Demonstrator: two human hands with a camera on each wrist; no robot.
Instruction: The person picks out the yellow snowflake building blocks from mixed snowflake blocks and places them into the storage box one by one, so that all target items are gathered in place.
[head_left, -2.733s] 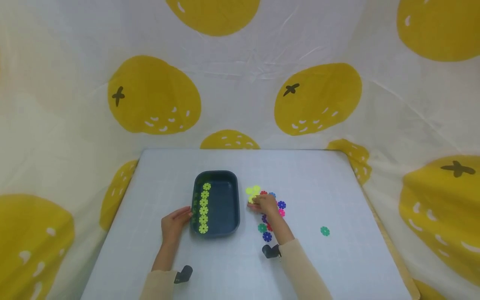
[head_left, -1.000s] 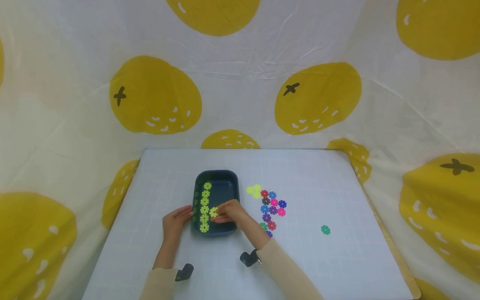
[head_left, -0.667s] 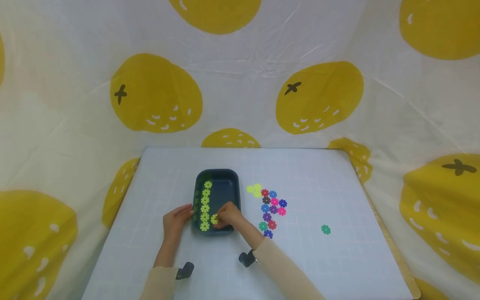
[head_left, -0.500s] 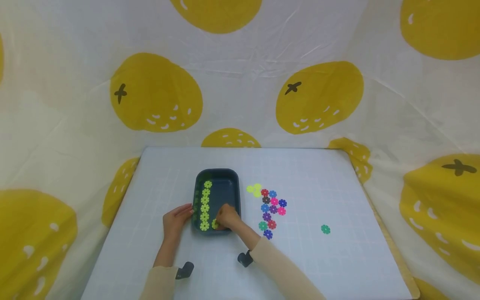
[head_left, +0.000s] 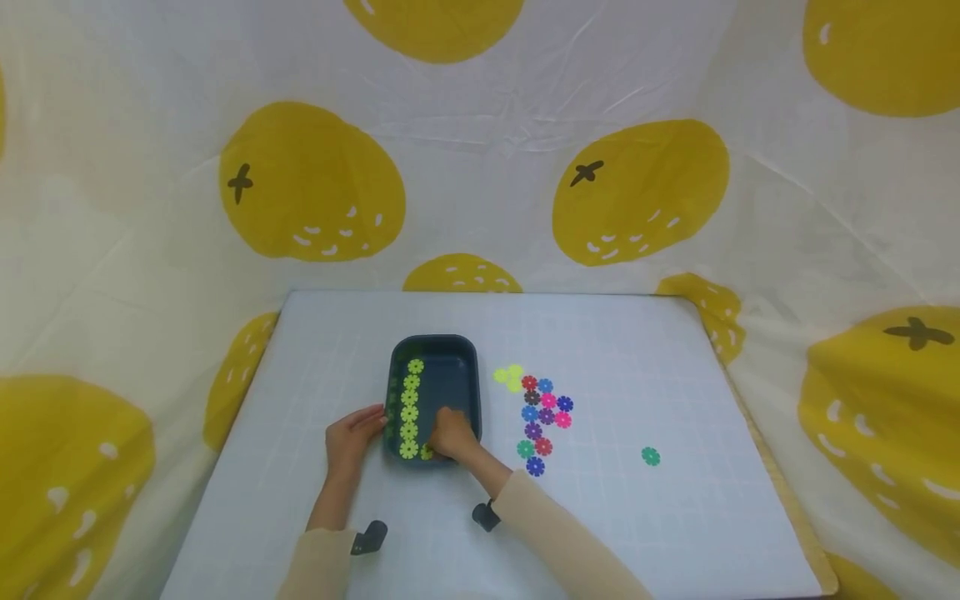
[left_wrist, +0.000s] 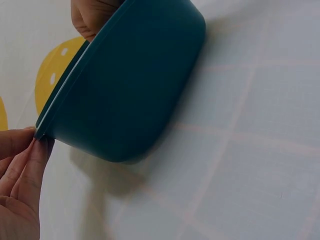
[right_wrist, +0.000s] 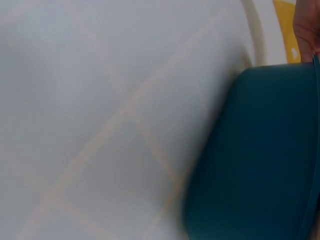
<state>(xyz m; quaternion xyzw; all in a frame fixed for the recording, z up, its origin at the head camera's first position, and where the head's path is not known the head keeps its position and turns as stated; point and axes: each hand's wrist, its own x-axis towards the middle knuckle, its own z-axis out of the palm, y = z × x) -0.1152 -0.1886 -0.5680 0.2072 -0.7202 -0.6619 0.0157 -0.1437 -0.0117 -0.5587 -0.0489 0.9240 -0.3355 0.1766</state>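
Observation:
A dark teal tray (head_left: 450,375) lies on the white-covered table. Along its left side runs a column of several yellow snowflake discs (head_left: 409,413). My left hand (head_left: 348,442) pinches the tray's left rim; the left wrist view shows thumb and fingers (left_wrist: 22,175) on either side of the edge. Inside the near end of the tray is my right hand (head_left: 453,433), fingers curled down at another yellow snowflake disc (head_left: 426,452), right of the column's nearest disc. The hand partly covers that disc. In the right wrist view the tray wall (right_wrist: 255,160) hides the right fingertips.
Right of the tray sit 3 more yellow discs (head_left: 514,372). Touching them is a cluster of mixed-colour discs (head_left: 547,415), running toward the near side. A lone green disc (head_left: 650,456) lies farther right. A patterned cloth (head_left: 480,208) hangs behind the table.
My right hand has carried a yellow snowflake disc from the right-hand pile into the tray, then down toward its near end. The left hand stays at the rim.

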